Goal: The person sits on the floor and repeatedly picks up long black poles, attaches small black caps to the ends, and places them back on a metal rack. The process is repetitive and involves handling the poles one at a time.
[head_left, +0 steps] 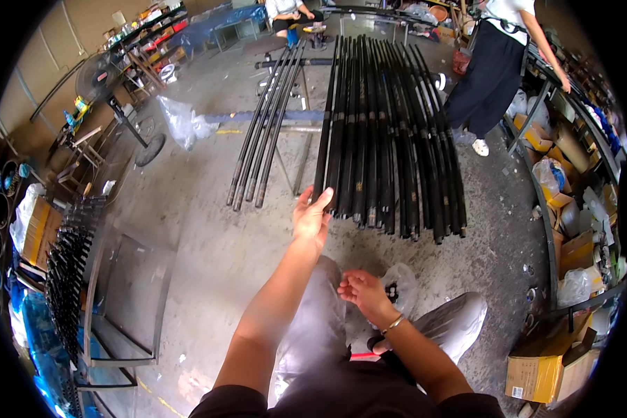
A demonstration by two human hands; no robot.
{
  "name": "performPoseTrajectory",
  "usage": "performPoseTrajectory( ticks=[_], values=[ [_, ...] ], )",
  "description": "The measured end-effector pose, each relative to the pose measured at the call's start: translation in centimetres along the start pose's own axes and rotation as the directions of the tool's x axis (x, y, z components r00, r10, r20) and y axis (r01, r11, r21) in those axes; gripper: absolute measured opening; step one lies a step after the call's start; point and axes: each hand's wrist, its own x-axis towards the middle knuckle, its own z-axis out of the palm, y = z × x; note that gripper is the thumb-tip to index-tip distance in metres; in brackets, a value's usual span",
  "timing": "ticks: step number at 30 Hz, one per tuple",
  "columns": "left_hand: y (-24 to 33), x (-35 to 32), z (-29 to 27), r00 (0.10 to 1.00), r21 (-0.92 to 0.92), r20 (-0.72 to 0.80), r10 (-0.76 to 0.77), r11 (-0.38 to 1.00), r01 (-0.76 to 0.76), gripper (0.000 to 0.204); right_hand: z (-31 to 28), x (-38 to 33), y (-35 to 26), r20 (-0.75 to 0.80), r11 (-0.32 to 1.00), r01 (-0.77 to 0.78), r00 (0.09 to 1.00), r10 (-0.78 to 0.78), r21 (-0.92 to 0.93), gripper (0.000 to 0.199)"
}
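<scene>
Several long black poles (373, 139) lie side by side on a rack ahead of me, their near ends pointing my way. At the left edge of this row, my left hand (312, 214) is closed round the near end of the outermost pole (322, 164). My right hand (364, 292) hovers above my lap with its fingers curled together; whether something small sits in them cannot be made out. Just beyond it is a clear plastic bag (404, 282) with small dark pieces in it. A few thinner poles (263, 139) rest apart, left of the main row.
A standing fan (111, 90) and a metal frame (122, 362) are on the left, near stacked dark rods (70, 265). At right, cardboard boxes (536, 373) and shelving line the side. One person (491, 63) stands at the far right; another person (285, 10) sits at the back.
</scene>
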Motion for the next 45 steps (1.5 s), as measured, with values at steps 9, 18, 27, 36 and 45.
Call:
performPoseTrajectory(
  ticks=[9,18,27,36,45],
  values=[
    [4.1,1.4,0.4,0.992,-0.292,-0.121,0.033,0.954,-0.067,0.033,-1.2,-1.7,-1.1,-0.041,0.998,0.05,0.998,-0.052,-0.05,0.024],
    [4.7,-0.5,-0.2,0.974,-0.213,-0.203,0.099,0.966,-0.143,0.029,7.0,-2.6,-7.7,0.204,0.92,0.226,0.965,-0.166,-0.32,0.03],
    [6.0,-17.2,-8.6,0.961,-0.035,-0.226,0.16,0.984,-0.172,0.034,14.6,12.0,-9.0,0.193,0.991,0.128,0.972,-0.134,0.041,0.032],
    [-2.3,-19.8,-17.9,0.95,-0.172,-0.245,0.192,0.956,-0.238,0.021,16.6,13.6,-3.4,-0.037,0.988,0.138,0.99,-0.136,0.066,0.016],
    [-6.1,-14.8,-22.9,0.994,-0.648,-0.1,-0.046,0.761,-0.029,0.029,21.3,8.6,-0.5,0.188,0.728,0.68,0.729,-0.658,-0.086,0.016]
  ],
)
